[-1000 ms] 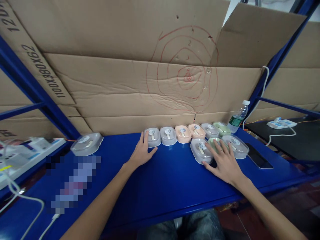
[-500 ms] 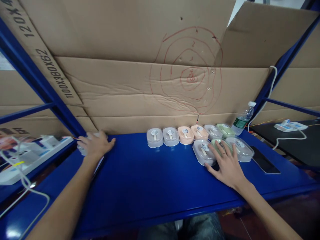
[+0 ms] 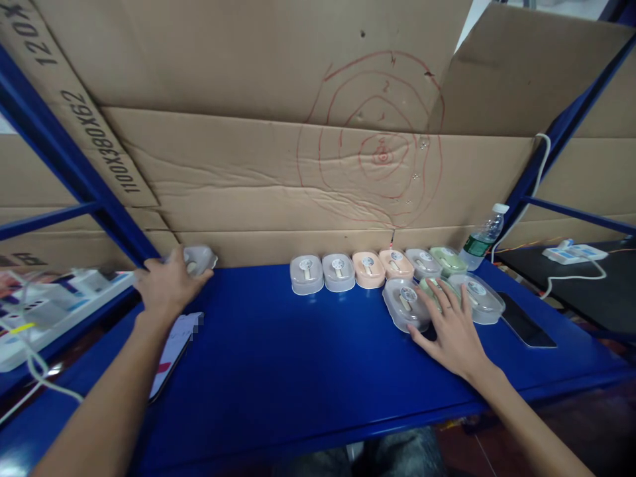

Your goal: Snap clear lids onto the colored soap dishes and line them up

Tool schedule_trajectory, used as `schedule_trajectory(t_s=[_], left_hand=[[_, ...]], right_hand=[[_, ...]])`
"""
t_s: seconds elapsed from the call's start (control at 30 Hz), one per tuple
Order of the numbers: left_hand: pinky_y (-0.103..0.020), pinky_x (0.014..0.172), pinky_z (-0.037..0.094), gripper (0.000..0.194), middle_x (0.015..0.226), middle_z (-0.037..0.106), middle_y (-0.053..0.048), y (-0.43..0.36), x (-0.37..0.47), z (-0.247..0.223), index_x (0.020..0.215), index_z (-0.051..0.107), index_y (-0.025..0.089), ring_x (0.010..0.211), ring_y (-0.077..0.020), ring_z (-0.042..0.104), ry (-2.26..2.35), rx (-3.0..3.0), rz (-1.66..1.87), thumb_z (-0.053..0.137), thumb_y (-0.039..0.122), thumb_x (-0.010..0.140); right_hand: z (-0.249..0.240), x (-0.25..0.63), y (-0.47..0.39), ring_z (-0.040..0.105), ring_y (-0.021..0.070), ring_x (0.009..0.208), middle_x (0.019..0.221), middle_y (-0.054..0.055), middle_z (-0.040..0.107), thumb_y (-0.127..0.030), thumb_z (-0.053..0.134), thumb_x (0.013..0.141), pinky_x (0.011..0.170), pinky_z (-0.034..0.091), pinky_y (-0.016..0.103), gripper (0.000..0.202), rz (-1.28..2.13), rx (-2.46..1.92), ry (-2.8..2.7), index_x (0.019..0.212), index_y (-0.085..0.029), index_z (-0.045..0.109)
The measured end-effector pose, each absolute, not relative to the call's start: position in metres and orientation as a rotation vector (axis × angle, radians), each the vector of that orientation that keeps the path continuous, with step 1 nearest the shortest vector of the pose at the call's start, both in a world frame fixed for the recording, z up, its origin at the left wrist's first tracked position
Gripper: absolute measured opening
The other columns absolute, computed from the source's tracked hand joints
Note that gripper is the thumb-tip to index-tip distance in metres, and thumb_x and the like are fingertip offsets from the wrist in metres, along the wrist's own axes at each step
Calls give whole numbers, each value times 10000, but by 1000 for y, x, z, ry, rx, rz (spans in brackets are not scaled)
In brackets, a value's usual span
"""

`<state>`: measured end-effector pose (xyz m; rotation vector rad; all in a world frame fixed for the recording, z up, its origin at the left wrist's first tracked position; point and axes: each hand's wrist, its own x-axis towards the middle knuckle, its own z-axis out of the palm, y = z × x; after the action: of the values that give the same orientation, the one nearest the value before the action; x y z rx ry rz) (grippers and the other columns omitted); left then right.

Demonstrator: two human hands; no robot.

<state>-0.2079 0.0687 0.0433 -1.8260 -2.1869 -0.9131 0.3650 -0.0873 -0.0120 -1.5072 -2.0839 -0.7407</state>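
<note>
- Okay, report left hand (image 3: 171,285).
- Reaching to far left of the tabletop (image 3: 273,351), at the lone grey container (image 3: 200,260). Bent over its left side, thumb out toward its front edge. Can't tell whether gripping or just touching; fingertips partly hidden.
- Copy. Pin down that container.
- Near the rear edge, beside the blue post (image 3: 102,195), in front of the cardboard (image 3: 238,165). Well apart from the rest.
- Now report right hand (image 3: 452,328).
- Laid loosely over the green container (image 3: 426,285), fingers spread. Between the front-left grey container (image 3: 403,301) and the front-right grey container (image 3: 477,298).
- Good. List the back row, left to right.
- Two grey (image 3: 307,273), two peach (image 3: 368,268), one grey (image 3: 423,262), one green (image 3: 448,260). Then the bottle (image 3: 481,242), just beside, upright, green-labelled.
- Add phones.
- Lit phone (image 3: 171,354) beside the left forearm, partly pixelated. Dark phone (image 3: 529,319) just right of the front-right grey container.
- Note the drawing too.
- Red rings (image 3: 382,156) on the cardboard, above the back row.
</note>
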Motion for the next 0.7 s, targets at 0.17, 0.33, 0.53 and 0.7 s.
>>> schedule_trajectory(t_s=[0.17,0.33,0.53,0.7], left_hand=[[-584,1078,510,793,1280,675,-179,25,-135,74,1494,535,152,1238,-441,633,-1863,-1965,-982,720,535,824],[-525,1223,451,779,1540,569,-80,-19,-55,51,1509,541,313,1407,-366,562,-1297,-2835,-946,819,432,791],[-531,1233,460,899,1598,507,-100,-26,-13,15,1550,509,323,1457,-379,517,-995,-3236,-723,875,302,729],[-530,1206,483,885,1512,556,-122,-22,-5,17,1492,489,274,1414,-373,546,-1017,-3313,-773,872,254,694]], right_hand=[[4,331,-98,469,441,1513,1572,171,543,-357,672,977,1263,293,772,714,-618,-1186,-2025,1634,-277,403],[3,281,-100,570,405,1423,1478,172,623,-278,651,988,1154,523,664,611,-275,-906,-2365,1576,-257,487],[-1,248,-78,476,440,1510,1638,274,429,-500,799,885,1170,520,657,888,66,-1053,-2280,1585,-146,384],[-2,238,-49,547,395,1435,1551,225,545,-583,847,851,1179,510,618,1029,291,-946,-2378,1635,-176,319]])
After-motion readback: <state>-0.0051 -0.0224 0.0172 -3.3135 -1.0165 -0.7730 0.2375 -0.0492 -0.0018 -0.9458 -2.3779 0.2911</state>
